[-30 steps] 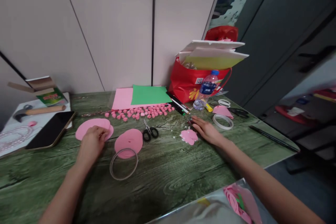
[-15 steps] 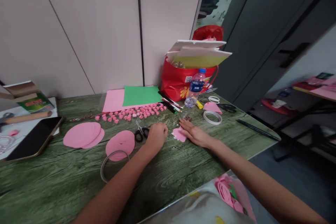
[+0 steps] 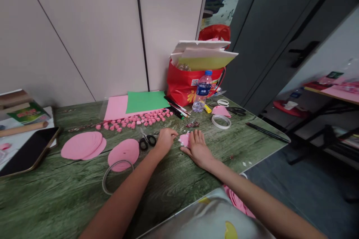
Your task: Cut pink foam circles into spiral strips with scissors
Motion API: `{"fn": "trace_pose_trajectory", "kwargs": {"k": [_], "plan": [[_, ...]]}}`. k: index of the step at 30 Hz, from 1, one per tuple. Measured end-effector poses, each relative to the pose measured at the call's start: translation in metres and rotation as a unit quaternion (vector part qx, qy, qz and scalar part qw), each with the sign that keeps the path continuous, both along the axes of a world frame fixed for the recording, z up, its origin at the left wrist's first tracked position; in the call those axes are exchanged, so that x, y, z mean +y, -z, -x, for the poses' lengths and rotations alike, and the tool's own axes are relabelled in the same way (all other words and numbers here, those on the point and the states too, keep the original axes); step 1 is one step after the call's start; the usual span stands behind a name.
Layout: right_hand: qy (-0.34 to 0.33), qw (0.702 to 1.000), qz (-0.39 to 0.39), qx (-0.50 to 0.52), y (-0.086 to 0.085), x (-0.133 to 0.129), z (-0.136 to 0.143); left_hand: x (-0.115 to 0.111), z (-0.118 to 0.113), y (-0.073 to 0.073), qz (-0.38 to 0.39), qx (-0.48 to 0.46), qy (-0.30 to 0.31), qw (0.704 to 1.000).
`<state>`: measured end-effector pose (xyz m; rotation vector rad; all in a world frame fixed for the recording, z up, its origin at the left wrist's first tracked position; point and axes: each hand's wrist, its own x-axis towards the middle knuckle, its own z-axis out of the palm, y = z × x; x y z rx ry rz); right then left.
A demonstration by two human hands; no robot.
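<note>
A small pink paper piece with pale bits along its edge lies on the green wood-grain table. My right hand rests flat with fingers spread, its fingertips over the right side of that piece. Just left of it, my left hand is closed, thumb and index finger pinched near the piece's left edge; what is between them is too small to make out. Black-handled scissors lie left of my left hand. Stacks of pink paper discs sit farther left.
Behind the hands are many pink rosebuds, green paper, pens, a water bottle and a red bag. A tape roll is at right, a phone at far left. A metal ring leans on one disc stack.
My right hand has turned and slid nearer me, its palm now below the pink piece. My left hand's thumb and index finger now reach toward the piece. The view has shifted slightly right.
</note>
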<state>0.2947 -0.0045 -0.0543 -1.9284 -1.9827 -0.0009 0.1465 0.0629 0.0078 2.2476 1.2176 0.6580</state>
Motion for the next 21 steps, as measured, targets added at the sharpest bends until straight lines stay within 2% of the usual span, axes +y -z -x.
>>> {"fn": "trace_pose_trajectory", "kwargs": {"k": [4,9,13,15,18,21], "plan": [[-0.044,0.998,0.021,0.033,-0.009,0.003,0.026,0.002,0.011,0.001,0.030,-0.051,-0.041,0.997],[-0.134,0.991,-0.010,-0.005,-0.032,0.015,0.037,-0.005,0.024,0.002,0.001,-0.092,-0.123,0.988],[-0.134,0.986,-0.015,-0.094,-0.053,0.031,0.034,-0.016,0.030,0.002,-0.036,-0.082,-0.153,0.984],[-0.131,0.983,-0.004,-0.128,-0.060,0.037,0.033,-0.020,0.031,0.001,-0.024,-0.090,-0.156,0.983],[-0.122,0.979,0.009,-0.166,-0.063,0.039,0.032,-0.024,0.031,-0.001,0.019,-0.123,-0.166,0.978],[-0.098,0.978,0.022,-0.182,-0.062,0.036,0.034,-0.028,0.033,-0.002,0.025,-0.133,-0.179,0.974]]}}
